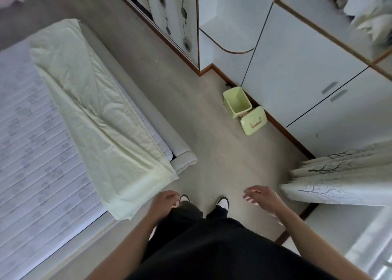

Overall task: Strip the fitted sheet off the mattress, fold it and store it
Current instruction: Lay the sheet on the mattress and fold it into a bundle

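Observation:
The pale green fitted sheet (95,110) lies folded into a long strip along the right side of the bare quilted mattress (31,152). Its near end hangs slightly over the mattress's corner. My left hand (164,203) hovers just right of that near end, fingers loosely curled, holding nothing. My right hand (262,198) is held out over the floor with relaxed fingers, also empty. Both hands are apart from the sheet.
White wardrobe doors (297,67) with grey handles run along the right. A small green bin (237,102) with its lid (253,120) beside it stands on the floor against them. A patterned curtain (339,180) hangs at the right. My feet stand on the light floor (203,152).

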